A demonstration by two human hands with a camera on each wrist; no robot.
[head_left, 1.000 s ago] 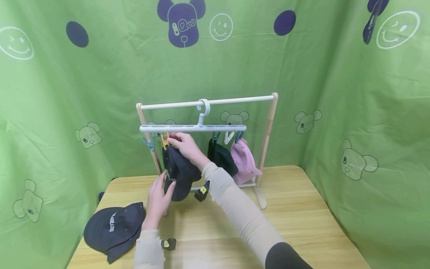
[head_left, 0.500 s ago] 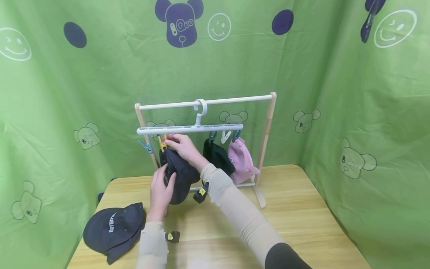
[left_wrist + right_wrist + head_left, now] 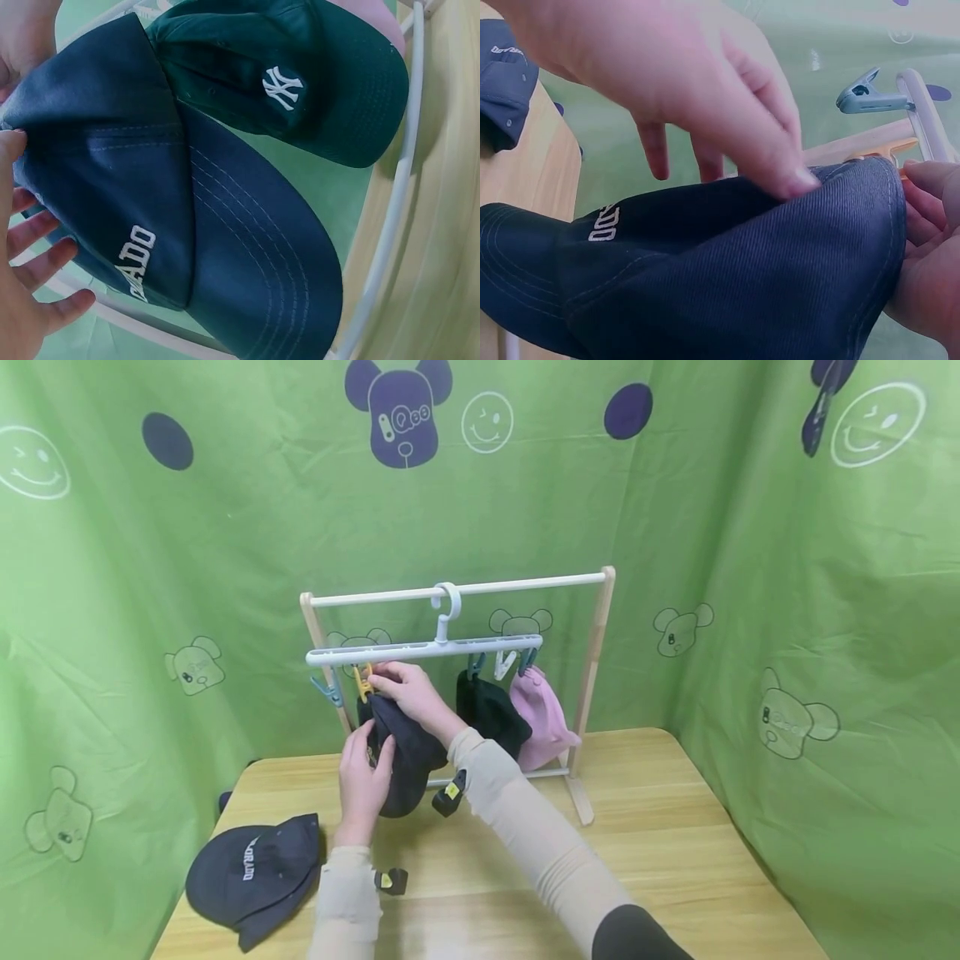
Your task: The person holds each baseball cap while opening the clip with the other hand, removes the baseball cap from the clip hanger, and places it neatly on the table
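Note:
A dark navy cap (image 3: 408,752) with white lettering hangs under the left half of a pale hanger (image 3: 495,646), brim down. My right hand (image 3: 415,695) pinches the yellow-orange clip (image 3: 364,683) at the cap's upper edge; in the right wrist view its thumb lies beside that clip (image 3: 889,150). My left hand (image 3: 363,781) is at the cap's front, fingers spread and relaxed. Its thumb touches the cloth (image 3: 765,247) in the right wrist view, and the fingers overlap the lettered side (image 3: 139,259) in the left wrist view.
A dark green cap (image 3: 491,714) and a pink cap (image 3: 542,718) hang from clips to the right. A white clip (image 3: 505,665) and a blue clip (image 3: 327,691) hold nothing. Another navy cap (image 3: 255,872) lies on the wooden table (image 3: 637,860). A wooden rack (image 3: 595,677) bears the hanger.
My left hand has shifted slightly up and right, covering more of the cap's lettering. My right hand stays at the clip, which sits slightly lower with the cap.

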